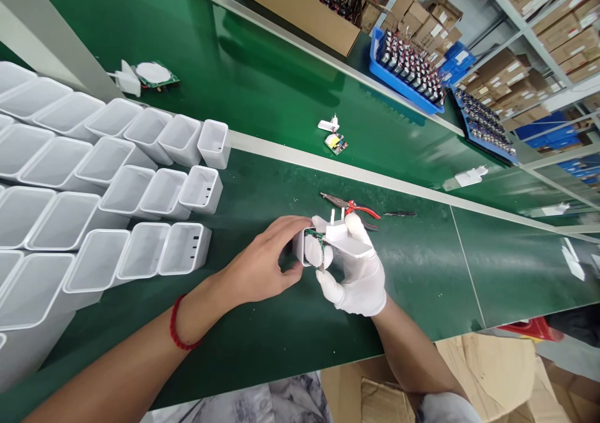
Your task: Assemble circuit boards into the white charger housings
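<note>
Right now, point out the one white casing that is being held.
The casing in the bare left hand, with a green circuit board at its open mouth; the other white casings stand in rows off to the left, none held.

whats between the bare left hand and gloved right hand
Head view: between left hand and right hand, a white case with a green circuit board partly inside, plus a white pronged cover.

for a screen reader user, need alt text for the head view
A bare left hand holds an open white plastic case with a green circuit board at its opening, while a white-gloved right hand holds a white plastic two-pin plug piece. Red-handled metal pliers and rows of open white plastic cases rest on the green worktop.
</note>
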Demonstrator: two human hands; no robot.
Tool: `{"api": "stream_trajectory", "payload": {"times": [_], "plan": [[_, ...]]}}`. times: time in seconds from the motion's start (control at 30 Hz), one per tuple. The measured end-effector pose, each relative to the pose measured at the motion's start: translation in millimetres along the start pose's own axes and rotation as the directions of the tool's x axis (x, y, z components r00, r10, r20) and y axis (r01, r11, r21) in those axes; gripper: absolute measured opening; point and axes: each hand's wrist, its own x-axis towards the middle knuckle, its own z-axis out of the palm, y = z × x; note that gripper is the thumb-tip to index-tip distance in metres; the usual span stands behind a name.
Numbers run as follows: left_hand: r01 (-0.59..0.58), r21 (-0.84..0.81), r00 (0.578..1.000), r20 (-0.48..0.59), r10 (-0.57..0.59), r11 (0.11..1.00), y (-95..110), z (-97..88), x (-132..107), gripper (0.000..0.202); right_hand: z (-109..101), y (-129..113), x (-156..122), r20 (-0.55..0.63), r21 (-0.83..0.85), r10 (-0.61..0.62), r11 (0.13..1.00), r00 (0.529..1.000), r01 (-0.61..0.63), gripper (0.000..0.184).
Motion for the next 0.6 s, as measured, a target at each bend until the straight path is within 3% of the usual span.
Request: {"api": "stream_trajectory", "payload": {"times": [0.37, 0.6], "plan": [[0.017, -0.008, 1.000, 0.001, -0.017, 1.000, -2.1, 1.2, -0.6, 0.060, 1.4, -3.0, 2.2, -0.007, 0.053, 0.013, 0.999, 1.000, -0.013, 0.071], [0.004, 0.009, 1.000, -0.004, -0.004, 1.000, -3.6, 2.3, -0.6, 0.060, 1.8, 3.2, -1.4, 0.010, -0.033, -0.022, 0.999, 1.000, 0.023, 0.075]]}}
